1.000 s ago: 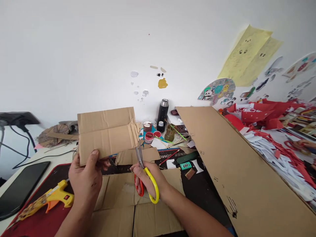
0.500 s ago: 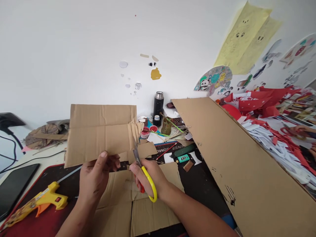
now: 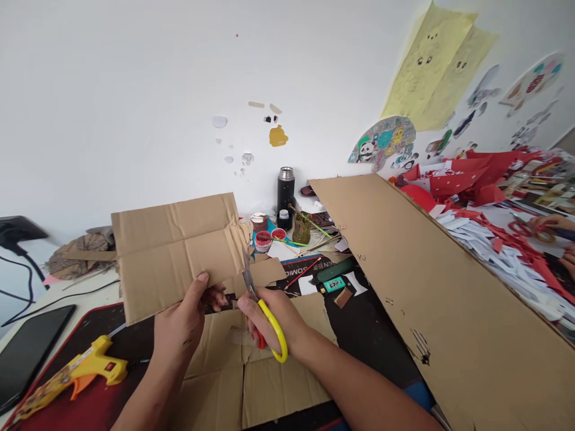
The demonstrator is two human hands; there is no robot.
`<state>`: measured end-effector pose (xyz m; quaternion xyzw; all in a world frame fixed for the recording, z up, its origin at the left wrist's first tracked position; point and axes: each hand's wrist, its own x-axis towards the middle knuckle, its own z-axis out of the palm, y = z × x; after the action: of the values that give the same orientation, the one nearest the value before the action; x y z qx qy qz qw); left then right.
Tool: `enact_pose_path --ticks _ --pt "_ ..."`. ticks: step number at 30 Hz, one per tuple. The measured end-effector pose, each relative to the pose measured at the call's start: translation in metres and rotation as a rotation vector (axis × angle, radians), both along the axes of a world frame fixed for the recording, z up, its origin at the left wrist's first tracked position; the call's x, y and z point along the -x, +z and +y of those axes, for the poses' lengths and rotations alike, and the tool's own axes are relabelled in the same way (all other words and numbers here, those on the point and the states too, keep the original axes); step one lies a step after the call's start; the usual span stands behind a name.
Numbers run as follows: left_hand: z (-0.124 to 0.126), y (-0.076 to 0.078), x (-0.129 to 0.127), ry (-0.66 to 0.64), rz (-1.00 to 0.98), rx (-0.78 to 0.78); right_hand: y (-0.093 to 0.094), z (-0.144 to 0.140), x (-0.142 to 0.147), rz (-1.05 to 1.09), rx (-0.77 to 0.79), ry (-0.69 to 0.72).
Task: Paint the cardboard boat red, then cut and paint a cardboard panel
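My left hand (image 3: pixel 182 326) pinches the lower edge of a creased brown cardboard piece (image 3: pixel 175 254) and holds it upright above the desk. My right hand (image 3: pixel 281 317) grips scissors (image 3: pixel 263 311) with a yellow and a red handle. Their blades point up at the cardboard's crumpled right edge. Flat cardboard sheets (image 3: pixel 251 383) lie under both hands on a dark desk mat.
A yellow glue gun (image 3: pixel 76 374) lies at the left, beside a black tablet (image 3: pixel 27 353). A large cardboard sheet (image 3: pixel 431 293) slopes at the right. A black flask (image 3: pixel 285 188), paint jars and brushes stand at the back. Another person's hands (image 3: pixel 554 227) work among red paper scraps at far right.
The cardboard piece has tilted and shifted left, and my left hand has slid along its lower edge toward the scissors. The scissors stay at its right edge.
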<state>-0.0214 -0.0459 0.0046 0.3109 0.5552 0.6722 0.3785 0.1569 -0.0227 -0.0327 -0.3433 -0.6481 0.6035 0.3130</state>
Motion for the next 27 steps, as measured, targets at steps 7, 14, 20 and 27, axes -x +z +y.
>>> enact_pose_path --ticks 7,14,20,27 --pt "-0.004 0.001 0.002 0.008 0.093 -0.010 0.005 -0.002 0.000 -0.016 -0.020 -0.006" --pt "-0.007 0.005 -0.001 0.061 0.171 0.001 0.005 -0.004 -0.002 -0.052 -0.017 0.009" --pt "-0.007 0.008 0.001 0.024 0.232 -0.014 0.001 -0.005 0.001 -0.077 0.002 -0.024" --pt "-0.005 -0.002 0.005 0.034 0.264 0.028 0.000 -0.005 0.003 -0.125 -0.010 -0.090"
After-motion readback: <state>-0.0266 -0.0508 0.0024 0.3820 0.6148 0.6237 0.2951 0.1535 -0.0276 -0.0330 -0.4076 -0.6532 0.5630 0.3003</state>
